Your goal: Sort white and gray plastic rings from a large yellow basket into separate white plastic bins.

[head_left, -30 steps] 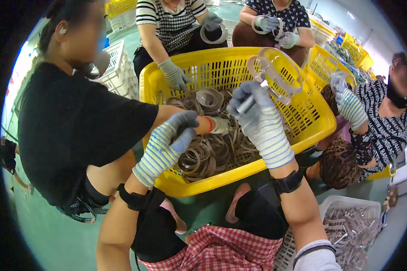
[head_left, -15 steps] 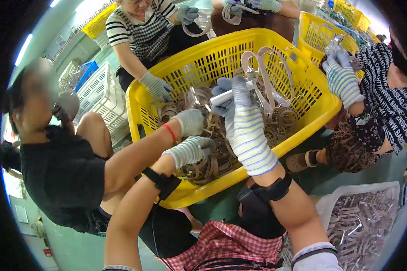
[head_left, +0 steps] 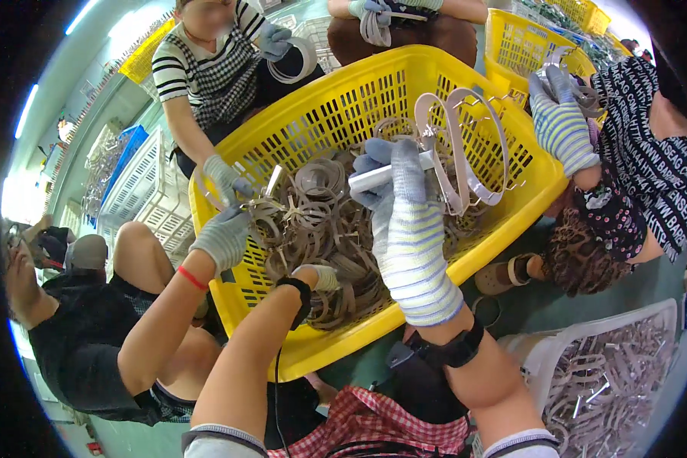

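Note:
My right hand (head_left: 404, 221), in a striped knit glove, is closed round a white flat bar (head_left: 370, 181) above the yellow basket (head_left: 336, 353). Just beyond its fingers stand pale, looped bands (head_left: 459, 156) with thin metal pins; whether they join the bar is hard to make out. My left hand (head_left: 327, 278), also gloved, reaches down into the basket among a heap of pale curled bands (head_left: 317, 179). Its fingers are hidden.
A co-worker's gloved hand (head_left: 225, 237) meets another person's glove (head_left: 225, 177) at the left rim. At the right, another co-worker's glove (head_left: 565, 126) holds metal pieces. A white crate (head_left: 553, 359) of loose metal-and-band parts stands lower right.
My left hand has gone lower into the heap, its fingers now out of sight. My right hand keeps the bar. The left co-worker's hand has moved from mid-basket to the left rim.

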The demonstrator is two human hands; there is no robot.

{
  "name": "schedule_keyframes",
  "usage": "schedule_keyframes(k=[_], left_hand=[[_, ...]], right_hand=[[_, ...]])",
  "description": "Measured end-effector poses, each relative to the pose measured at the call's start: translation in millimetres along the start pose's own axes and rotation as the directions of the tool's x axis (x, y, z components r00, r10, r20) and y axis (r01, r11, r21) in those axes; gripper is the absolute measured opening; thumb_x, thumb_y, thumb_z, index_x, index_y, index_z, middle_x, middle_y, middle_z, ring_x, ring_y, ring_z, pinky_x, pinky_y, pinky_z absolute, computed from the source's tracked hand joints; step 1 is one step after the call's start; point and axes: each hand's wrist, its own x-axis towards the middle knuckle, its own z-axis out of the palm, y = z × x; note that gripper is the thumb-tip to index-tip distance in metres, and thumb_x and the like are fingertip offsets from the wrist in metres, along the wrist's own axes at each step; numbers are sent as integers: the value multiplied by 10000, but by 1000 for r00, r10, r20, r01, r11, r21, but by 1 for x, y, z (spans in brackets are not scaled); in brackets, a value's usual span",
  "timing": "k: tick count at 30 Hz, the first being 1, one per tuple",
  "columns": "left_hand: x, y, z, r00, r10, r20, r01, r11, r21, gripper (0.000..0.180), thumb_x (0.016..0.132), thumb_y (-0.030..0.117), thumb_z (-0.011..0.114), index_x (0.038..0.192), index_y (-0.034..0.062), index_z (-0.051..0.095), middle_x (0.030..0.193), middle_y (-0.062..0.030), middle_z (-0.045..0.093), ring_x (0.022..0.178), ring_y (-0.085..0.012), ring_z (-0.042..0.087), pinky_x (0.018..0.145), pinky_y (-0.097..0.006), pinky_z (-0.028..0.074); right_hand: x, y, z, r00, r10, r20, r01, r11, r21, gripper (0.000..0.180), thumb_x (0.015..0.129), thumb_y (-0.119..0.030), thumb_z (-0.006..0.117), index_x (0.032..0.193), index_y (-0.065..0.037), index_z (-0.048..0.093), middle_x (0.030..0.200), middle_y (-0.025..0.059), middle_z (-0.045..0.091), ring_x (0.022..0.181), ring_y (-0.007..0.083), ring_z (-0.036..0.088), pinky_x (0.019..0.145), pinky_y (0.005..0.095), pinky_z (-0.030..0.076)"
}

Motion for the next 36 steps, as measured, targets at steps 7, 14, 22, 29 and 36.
schedule_keyframes(k=[7,14,22,29,36], left_hand=[[60,22,-85,968,-115,-224,-20,852,-524,444,942,147,425,1383,112,397,1406,-55,421,1245,-196,436,1056,-359,322],[62,2,-112,849,-268,-455,-187,654,-733,515,908,96,473,1407,127,350,1352,-74,459,1188,-180,467,1002,-331,360],[41,1,-132,665,-481,-571,-443,361,-820,620,869,38,529,1434,145,296,1290,-96,502,1122,-161,503,942,-299,404],[-110,69,-257,615,-698,-368,-665,-208,-717,742,862,20,562,1471,32,137,1406,-84,355,1194,-181,425,1014,-288,353],[-213,129,-259,250,-832,-495,-755,152,-637,831,792,-65,527,1484,63,86,1383,-86,378,1162,-173,480,963,-296,406]], right_hand=[[16,2,-23,998,-60,-36,56,991,-121,443,907,-442,551,1088,-39,578,992,59,602,875,127,587,776,284,502],[17,8,-19,997,-75,-13,69,966,-248,462,908,-447,544,1069,-16,589,955,62,604,878,128,589,777,289,497],[28,33,-13,999,-24,-35,14,960,-280,469,880,-452,584,1069,-24,616,930,57,615,861,131,588,792,285,493],[35,29,-36,992,-97,-76,56,904,-425,376,878,-383,609,1031,-41,636,904,36,619,842,122,585,754,282,477],[34,61,-58,843,-265,467,520,184,-834,353,949,-247,462,1247,-63,506,1142,156,589,1079,284,553,936,377,432]])
